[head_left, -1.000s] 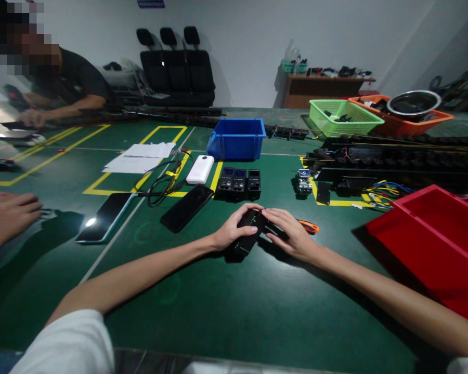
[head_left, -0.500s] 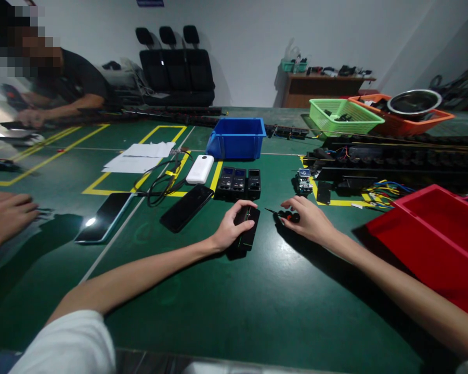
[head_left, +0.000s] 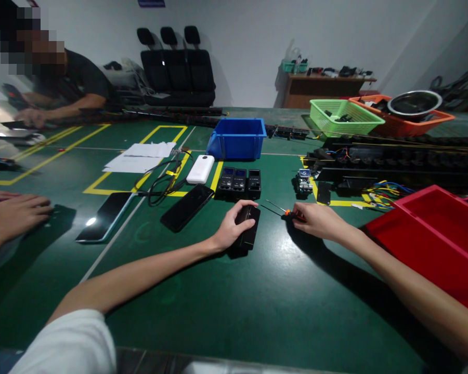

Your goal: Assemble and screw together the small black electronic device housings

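My left hand is wrapped round a black box-shaped device, holding it tilted just above the green table. In my right hand is a screwdriver with an orange-and-black handle; its thin shaft points left toward the device, tip apart from it. Fingers cover most of the handle. Behind my left hand stand several similar black devices with small screens. A black phone lies left of that hand, and a small circuit module sits beyond my right hand.
A red bin stands at the right, with black rails and loose wires behind it. Further back are a blue bin and a green basket. Another person's hand is at the left edge, near a second phone.
My right hand has moved slightly right and turned, so the screwdriver's shaft now shows clearly. My left hand keeps its hold. The other person's hand at the left has come further in.
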`<action>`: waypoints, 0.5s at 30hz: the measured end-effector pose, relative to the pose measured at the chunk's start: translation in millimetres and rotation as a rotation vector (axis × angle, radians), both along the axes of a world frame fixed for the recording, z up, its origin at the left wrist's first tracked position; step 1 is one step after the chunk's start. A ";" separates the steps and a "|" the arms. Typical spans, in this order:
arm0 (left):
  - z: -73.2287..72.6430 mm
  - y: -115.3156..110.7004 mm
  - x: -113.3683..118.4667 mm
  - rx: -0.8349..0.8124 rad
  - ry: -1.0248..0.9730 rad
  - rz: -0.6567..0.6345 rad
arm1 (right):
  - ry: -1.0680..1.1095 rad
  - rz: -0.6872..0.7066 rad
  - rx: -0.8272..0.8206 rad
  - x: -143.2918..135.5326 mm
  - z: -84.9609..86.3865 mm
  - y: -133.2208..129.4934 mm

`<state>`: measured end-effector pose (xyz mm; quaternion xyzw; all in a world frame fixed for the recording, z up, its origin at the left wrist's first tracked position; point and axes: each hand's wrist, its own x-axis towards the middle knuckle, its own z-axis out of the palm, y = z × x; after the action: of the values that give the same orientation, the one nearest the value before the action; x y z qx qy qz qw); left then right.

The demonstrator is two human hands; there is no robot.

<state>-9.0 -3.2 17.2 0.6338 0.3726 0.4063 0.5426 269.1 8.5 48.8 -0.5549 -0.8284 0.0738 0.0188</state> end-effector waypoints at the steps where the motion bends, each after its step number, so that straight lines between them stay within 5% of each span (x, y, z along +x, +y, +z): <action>1: 0.1 -0.1 0.1 0.003 0.007 0.001 | 0.031 -0.008 0.001 -3.4 -0.3 -0.4; 15: -1.0 4.1 -0.2 0.159 0.134 0.113 | 0.917 0.051 0.008 -28.3 -34.3 -13.0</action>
<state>-9.2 0.9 16.2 0.6785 0.4097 0.4211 0.4409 240.8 -4.5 14.6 -0.4444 -0.7481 0.3088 0.3839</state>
